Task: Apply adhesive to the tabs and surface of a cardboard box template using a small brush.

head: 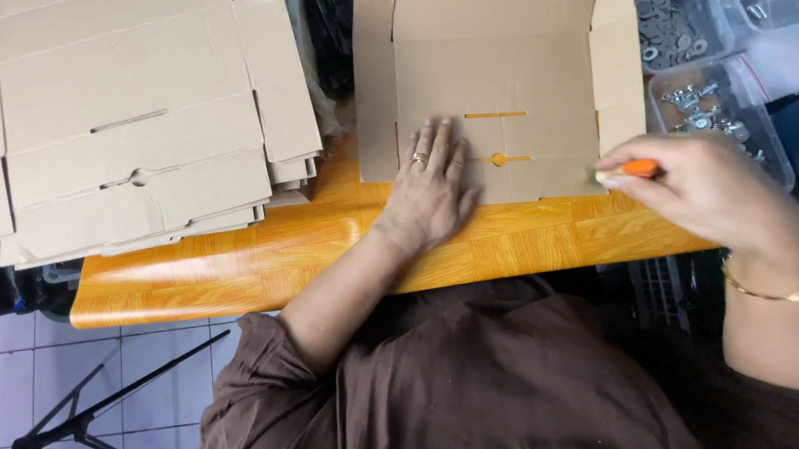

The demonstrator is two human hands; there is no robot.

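On the orange wooden desk (230, 268), straight ahead of the body, a flat, unfolded cardboard box (492, 72) lying with its long axis across the view, side flaps turned partly up at left and right, a slot and a small round cut-out showing the desk colour near its lower middle. Pressed flat on the lower left part of that box, the left hand (430, 193): spread wide, fingers fanned and pointing away from the body, palm down, holding nothing, a ring on one finger. Near the box's lower right corner, the right hand (709, 188): fingers pinched narrow around a small orange tool (640, 169), only its orange end peeking out, its kind too hidden to tell, its tip just beside the box's right edge. From the right hand, box to the left and slightly away; from the left hand, box directly beneath. Right hand nearer the corner and right flap, left hand nearer the slot. Off to the left, well apart, a stack of flat cardboard sheets (121, 124) overhanging the desk edge. To the right, just past the box, clear plastic tubs of metal washers and bolts (680, 17). Below the desk on the left, a black stand (80, 426) on a tiled floor (8, 374).
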